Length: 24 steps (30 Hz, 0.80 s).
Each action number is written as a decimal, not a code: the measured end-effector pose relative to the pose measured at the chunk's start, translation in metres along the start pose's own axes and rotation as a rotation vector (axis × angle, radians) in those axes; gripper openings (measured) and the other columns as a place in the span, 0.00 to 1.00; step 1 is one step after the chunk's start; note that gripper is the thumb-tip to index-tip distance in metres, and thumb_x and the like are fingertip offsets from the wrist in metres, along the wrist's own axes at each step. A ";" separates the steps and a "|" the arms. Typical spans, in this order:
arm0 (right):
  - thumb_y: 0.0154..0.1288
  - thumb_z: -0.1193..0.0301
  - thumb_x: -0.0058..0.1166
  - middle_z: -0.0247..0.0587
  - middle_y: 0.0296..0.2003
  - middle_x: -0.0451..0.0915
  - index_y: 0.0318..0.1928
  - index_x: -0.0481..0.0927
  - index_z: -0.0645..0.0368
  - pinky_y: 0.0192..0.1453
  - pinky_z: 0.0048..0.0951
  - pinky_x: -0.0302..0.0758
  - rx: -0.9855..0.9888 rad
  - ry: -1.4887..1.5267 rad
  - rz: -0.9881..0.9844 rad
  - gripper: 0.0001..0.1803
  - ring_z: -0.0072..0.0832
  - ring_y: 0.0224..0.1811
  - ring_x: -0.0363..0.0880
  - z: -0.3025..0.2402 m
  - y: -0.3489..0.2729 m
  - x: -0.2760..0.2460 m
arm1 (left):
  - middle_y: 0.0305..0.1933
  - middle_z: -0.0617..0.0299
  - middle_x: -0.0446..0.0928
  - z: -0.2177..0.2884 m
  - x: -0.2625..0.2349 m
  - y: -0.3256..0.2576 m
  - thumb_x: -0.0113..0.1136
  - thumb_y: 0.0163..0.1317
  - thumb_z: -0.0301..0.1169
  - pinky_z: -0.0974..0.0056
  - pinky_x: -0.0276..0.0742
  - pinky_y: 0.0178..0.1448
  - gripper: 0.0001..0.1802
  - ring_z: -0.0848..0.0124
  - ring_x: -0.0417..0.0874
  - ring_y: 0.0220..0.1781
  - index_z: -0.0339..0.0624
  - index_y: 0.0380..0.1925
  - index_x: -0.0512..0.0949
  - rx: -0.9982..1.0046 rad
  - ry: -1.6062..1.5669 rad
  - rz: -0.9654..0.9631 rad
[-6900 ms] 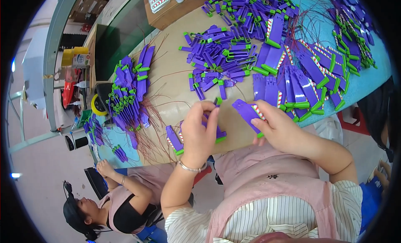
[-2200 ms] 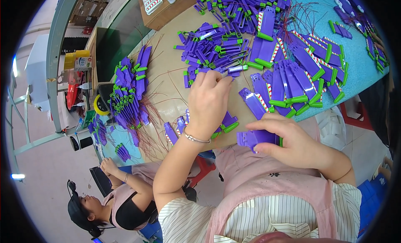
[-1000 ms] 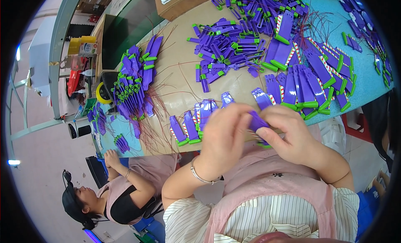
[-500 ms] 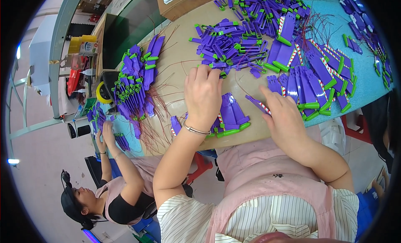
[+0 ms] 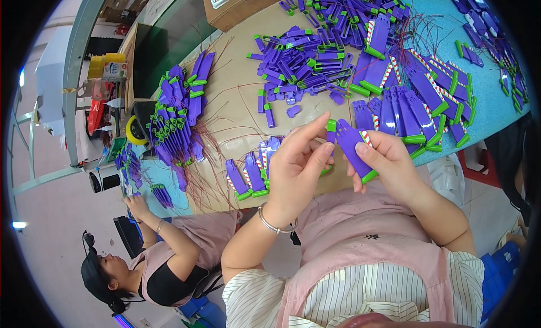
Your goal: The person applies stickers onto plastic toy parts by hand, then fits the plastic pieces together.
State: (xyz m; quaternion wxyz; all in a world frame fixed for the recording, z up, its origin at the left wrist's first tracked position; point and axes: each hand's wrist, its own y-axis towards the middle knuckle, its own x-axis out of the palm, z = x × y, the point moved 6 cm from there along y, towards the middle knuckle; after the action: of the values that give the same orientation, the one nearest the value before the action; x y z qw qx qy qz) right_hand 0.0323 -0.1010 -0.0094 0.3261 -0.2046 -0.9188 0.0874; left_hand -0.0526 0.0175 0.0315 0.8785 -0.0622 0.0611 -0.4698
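Head view: hands (image 5: 338, 159) now off table, together on purple piece (image 5: 350, 144).

both hands (image 5: 344, 164) off the table now — together on a lifted purple piece (image 5: 352, 144)

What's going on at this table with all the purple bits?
A person at a table holds a flat purple plastic piece with a green end in the right hand, above the table's near edge. The left hand pinches a smaller purple and green piece right against it. Heaps and rows of similar purple parts and thin reddish wires cover the table. Another person works at the left end.
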 end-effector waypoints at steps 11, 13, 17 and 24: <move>0.48 0.77 0.64 0.46 0.45 0.77 0.64 0.67 0.58 0.52 0.31 0.72 -0.264 -0.804 0.014 0.39 0.38 0.45 0.78 -0.038 -0.009 0.014 | 0.31 0.64 0.78 -0.001 -0.002 -0.007 0.64 0.58 0.25 0.74 0.73 0.36 0.08 0.81 0.76 0.32 0.34 0.36 0.78 -0.111 0.150 -0.150; 0.48 0.77 0.64 0.48 0.48 0.77 0.66 0.64 0.55 0.54 0.32 0.72 -0.325 -0.758 -0.015 0.41 0.39 0.48 0.78 -0.027 -0.004 0.018 | 0.28 0.65 0.78 -0.002 -0.005 -0.004 0.64 0.59 0.27 0.75 0.72 0.36 0.07 0.82 0.75 0.32 0.35 0.34 0.77 -0.174 0.209 -0.157; 0.49 0.77 0.63 0.51 0.56 0.74 0.68 0.61 0.51 0.58 0.35 0.72 -0.338 -0.715 -0.099 0.44 0.44 0.56 0.75 -0.025 -0.003 0.026 | 0.28 0.64 0.79 -0.010 0.002 -0.007 0.65 0.58 0.28 0.73 0.72 0.35 0.08 0.81 0.75 0.31 0.34 0.33 0.78 -0.258 0.233 -0.218; 0.57 0.78 0.57 0.50 0.51 0.76 0.71 0.51 0.55 0.53 0.35 0.73 -0.269 -0.632 -0.142 0.43 0.44 0.51 0.78 -0.014 -0.005 0.029 | 0.29 0.60 0.76 0.002 0.003 -0.008 0.56 0.64 0.29 0.68 0.73 0.39 0.09 0.74 0.76 0.33 0.34 0.28 0.75 -0.058 0.031 -0.052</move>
State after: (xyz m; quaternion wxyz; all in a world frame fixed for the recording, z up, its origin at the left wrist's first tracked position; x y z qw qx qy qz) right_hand 0.0198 -0.0927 0.0192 0.0010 -0.1440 -0.9896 0.0016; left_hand -0.0575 0.0104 0.0346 0.8627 -0.0818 0.0868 -0.4915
